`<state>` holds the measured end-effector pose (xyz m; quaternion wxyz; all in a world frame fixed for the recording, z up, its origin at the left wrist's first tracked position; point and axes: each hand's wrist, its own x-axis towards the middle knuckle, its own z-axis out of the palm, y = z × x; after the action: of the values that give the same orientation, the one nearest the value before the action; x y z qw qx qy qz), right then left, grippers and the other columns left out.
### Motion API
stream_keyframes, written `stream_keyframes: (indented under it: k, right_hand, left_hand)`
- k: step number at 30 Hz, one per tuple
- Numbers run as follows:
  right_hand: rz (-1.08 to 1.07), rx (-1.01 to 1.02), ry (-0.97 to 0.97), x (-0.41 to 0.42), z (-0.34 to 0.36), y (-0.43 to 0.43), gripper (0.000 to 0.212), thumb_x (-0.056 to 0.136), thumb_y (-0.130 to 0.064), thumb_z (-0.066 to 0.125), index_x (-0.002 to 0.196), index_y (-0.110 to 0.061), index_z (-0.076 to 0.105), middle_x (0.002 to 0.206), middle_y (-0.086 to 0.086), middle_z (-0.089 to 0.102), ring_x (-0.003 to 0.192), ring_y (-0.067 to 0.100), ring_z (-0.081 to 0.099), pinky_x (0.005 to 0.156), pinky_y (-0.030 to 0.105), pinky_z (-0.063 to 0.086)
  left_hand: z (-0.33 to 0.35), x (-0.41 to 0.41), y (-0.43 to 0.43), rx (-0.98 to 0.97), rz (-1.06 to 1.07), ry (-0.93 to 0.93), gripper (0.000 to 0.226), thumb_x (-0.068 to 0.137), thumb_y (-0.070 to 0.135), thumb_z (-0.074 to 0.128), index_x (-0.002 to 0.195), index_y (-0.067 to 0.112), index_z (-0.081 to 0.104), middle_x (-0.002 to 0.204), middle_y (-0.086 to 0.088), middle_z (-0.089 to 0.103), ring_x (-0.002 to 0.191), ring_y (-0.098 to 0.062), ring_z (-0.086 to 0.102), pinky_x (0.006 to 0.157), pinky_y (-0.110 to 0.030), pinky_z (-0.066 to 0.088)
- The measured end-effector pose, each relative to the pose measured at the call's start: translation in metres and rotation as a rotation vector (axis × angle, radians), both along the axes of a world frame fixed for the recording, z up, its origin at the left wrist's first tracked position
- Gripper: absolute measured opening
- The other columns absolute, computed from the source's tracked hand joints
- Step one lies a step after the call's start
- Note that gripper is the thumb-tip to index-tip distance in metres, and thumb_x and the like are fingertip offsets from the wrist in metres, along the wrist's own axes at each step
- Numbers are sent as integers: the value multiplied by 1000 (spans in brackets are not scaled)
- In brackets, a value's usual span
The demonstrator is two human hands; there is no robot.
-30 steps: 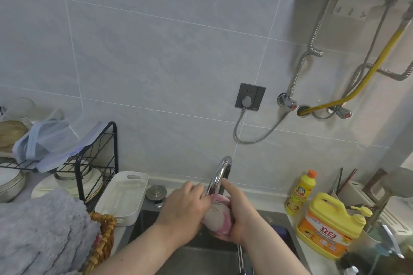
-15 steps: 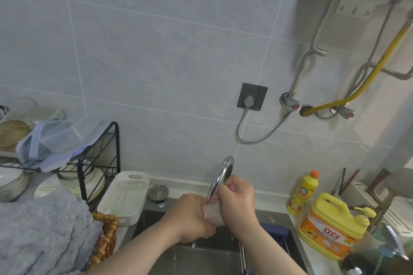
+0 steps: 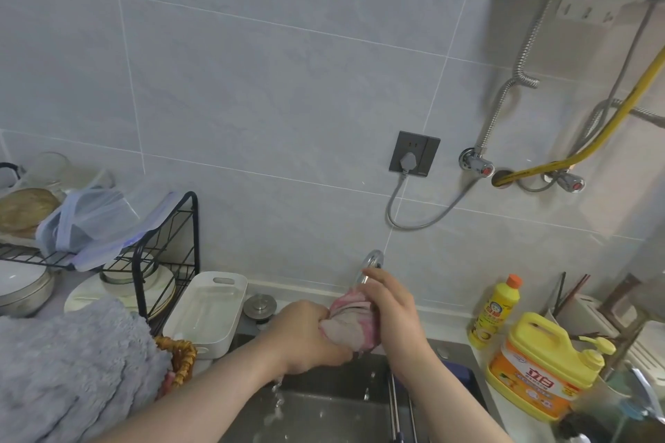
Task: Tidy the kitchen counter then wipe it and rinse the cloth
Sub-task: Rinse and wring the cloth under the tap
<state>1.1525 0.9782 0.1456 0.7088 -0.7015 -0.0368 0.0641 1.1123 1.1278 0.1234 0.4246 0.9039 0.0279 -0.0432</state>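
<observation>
A bunched pink and white cloth (image 3: 351, 325) is held between both hands just below the chrome faucet (image 3: 370, 262), above the steel sink (image 3: 324, 410). My left hand (image 3: 306, 338) grips the cloth's left end from below. My right hand (image 3: 392, 309) wraps over its right side, fingers reaching up to the faucet spout. Water drips from under my left hand into the sink.
Left of the sink stand a white rectangular dish (image 3: 207, 313), a black wire rack (image 3: 162, 255) with plates and bags, a wicker basket (image 3: 178, 358) and a grey fluffy towel (image 3: 68, 370). A small yellow bottle (image 3: 494, 313) and a large detergent jug (image 3: 543, 367) stand at the right.
Both hands have twisted around the cloth; my right hand came over the top and more of the cloth shows between them. Water now drips into the sink.
</observation>
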Motion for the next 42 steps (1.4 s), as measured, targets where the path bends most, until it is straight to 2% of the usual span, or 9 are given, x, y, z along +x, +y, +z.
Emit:
stream_keyframes:
  k: [4, 8, 12, 16, 19, 27, 30, 35, 42]
  right_hand:
    - [-1, -40, 443, 1, -7, -21, 47, 99, -45, 42, 111, -5, 64, 88, 15, 70, 78, 31, 67, 66, 37, 56]
    - [179, 47, 738, 1, -8, -16, 70, 92, -65, 38, 100, -2, 68, 78, 19, 70, 66, 33, 66, 67, 46, 56]
    - [99, 170, 851, 3, -8, 2, 55, 86, -54, 57, 103, -4, 69, 93, 22, 74, 95, 39, 66, 96, 55, 41]
    - [-55, 198, 788, -1, -19, 16, 22, 88, -26, 59, 91, -6, 69, 73, 13, 71, 68, 30, 70, 62, 36, 55]
    - [-191, 255, 640, -4, -24, 21, 25, 83, -11, 54, 101, 0, 69, 77, 17, 68, 69, 32, 69, 58, 37, 55]
    - [-327, 88, -32, -20, -10, 24, 36, 75, 9, 47, 48, -16, 45, 49, -2, 39, 51, 15, 36, 48, 27, 33]
    - [-255, 16, -134, -19, -9, 24, 7, 60, -5, 45, 55, -2, 43, 52, 3, 37, 52, 16, 35, 45, 25, 31]
    - [-104, -67, -213, -22, -5, 25, 32, 75, 9, 42, 50, -9, 35, 43, -7, 33, 40, 8, 32, 40, 20, 29]
    - [-108, -71, -235, -10, -20, 27, 20, 65, -4, 45, 49, -16, 44, 48, -5, 39, 48, 10, 36, 44, 23, 33]
  left_hand:
    - [-14, -2, 15, 572, -69, -423, 17, 65, 37, 53, 57, 22, 50, 61, 12, 45, 69, -12, 44, 56, -25, 40]
    - [-22, -1, 17, 867, -202, -659, 16, 53, 17, 71, 62, 20, 59, 66, 5, 50, 64, -18, 47, 46, -29, 34]
    - [-23, -3, 5, 975, -251, -870, 24, 54, 2, 71, 68, 17, 59, 68, 1, 48, 64, -19, 43, 51, -32, 29]
    - [-21, 0, 2, 912, -224, -980, 15, 67, 1, 64, 74, 15, 62, 76, -1, 52, 70, -20, 47, 57, -33, 37]
    - [-24, 3, 8, 818, -211, -878, 17, 56, 8, 66, 70, 16, 61, 70, 1, 55, 66, -20, 49, 54, -29, 39]
    - [-12, -3, 4, 366, -109, -353, 8, 64, 31, 54, 69, 24, 55, 74, 2, 67, 72, -21, 61, 60, -28, 47]
    - [-6, -8, -1, 90, -75, -106, 10, 60, 20, 63, 61, 24, 55, 60, 7, 60, 59, -10, 58, 51, -22, 42]
    - [-11, -10, 1, -397, -149, 250, 25, 58, -7, 60, 72, 13, 66, 58, -4, 55, 45, -16, 46, 46, -21, 35]
    - [-16, -5, 8, -465, -201, 284, 18, 71, 18, 77, 87, 14, 69, 59, 0, 52, 47, -14, 44, 45, -23, 36]
